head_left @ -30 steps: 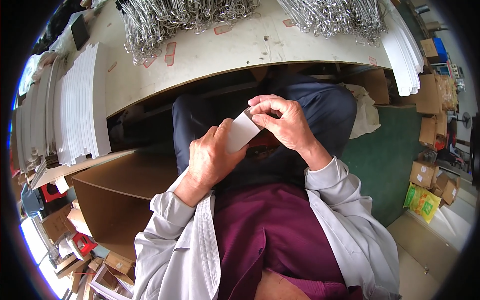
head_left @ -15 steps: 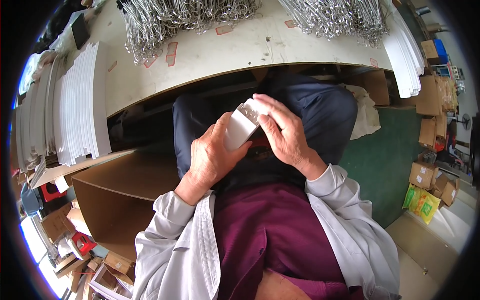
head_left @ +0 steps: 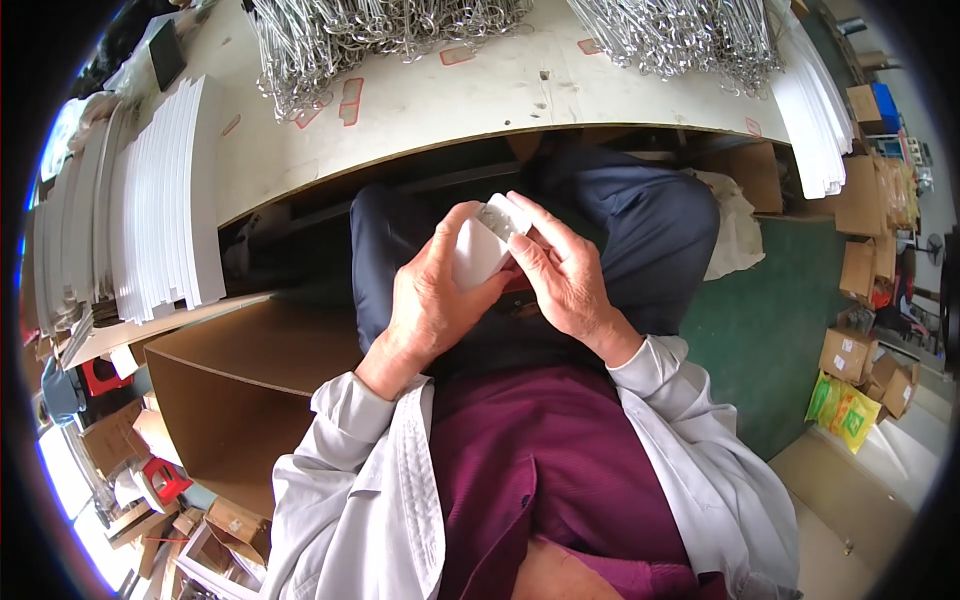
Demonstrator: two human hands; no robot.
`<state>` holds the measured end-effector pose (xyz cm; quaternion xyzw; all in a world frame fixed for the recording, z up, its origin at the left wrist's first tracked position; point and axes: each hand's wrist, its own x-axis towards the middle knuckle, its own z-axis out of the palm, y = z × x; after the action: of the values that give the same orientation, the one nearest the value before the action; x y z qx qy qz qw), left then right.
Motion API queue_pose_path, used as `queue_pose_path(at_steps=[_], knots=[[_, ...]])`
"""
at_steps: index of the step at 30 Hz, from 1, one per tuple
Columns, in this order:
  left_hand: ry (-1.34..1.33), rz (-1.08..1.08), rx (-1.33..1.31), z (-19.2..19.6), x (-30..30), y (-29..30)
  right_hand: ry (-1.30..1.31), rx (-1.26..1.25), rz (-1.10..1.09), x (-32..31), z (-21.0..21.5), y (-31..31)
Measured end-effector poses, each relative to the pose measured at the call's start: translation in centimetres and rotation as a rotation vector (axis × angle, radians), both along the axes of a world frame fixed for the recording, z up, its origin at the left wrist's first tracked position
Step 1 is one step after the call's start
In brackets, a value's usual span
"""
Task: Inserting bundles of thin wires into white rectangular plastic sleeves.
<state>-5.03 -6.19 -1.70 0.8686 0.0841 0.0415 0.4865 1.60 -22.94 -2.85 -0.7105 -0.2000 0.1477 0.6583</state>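
Observation:
A small white cardboard box [head_left: 477, 256] is held above my lap, tilted, with its end toward the table. My left hand [head_left: 430, 295] wraps round it, thumb along one side and fingers beneath. At that end the box stands open, and shiny metal pieces [head_left: 493, 221] show inside, too small to make out fully. My right hand [head_left: 570, 285] grips the open end from the right, thumb on the near edge and fingers along the far flap.
Bundles of metal wire hooks [head_left: 370, 30] lie on the white table [head_left: 420, 110], with another heap [head_left: 680, 40] to the right. Folded white cartons [head_left: 165, 200] stack at left, more [head_left: 815, 120] at right. A large open brown carton [head_left: 230, 400] stands left of me.
My right hand has shifted slightly left and its fingers have drawn in round the open end of the box. The view has shifted a little; my left hand keeps its hold.

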Motion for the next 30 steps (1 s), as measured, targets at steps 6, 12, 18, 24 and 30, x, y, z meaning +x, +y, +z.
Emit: queue_pose_path(at_steps=[6,12,18,24,30], knots=[[0.028,-0.004,-0.018,-0.4,-0.3,0.0,0.048,-0.08,0.11,0.3,-0.2,-0.7],[-0.006,-0.031,0.01,-0.9,-0.5,-0.1,0.366,0.109,0.042,0.1,0.1,-0.3],[0.001,-0.081,0.068,-1.2,-0.5,-0.2,0.337,0.096,0.041,-0.1,-1.1,-1.4],[0.001,-0.076,0.062,-1.7,-0.9,-0.5,-0.245,-0.125,0.048,-0.8,-0.9,-1.0],[0.032,-0.012,0.012,-1.8,-1.4,-0.5,-0.027,-0.112,0.083,-1.8,-0.9,-0.7]])
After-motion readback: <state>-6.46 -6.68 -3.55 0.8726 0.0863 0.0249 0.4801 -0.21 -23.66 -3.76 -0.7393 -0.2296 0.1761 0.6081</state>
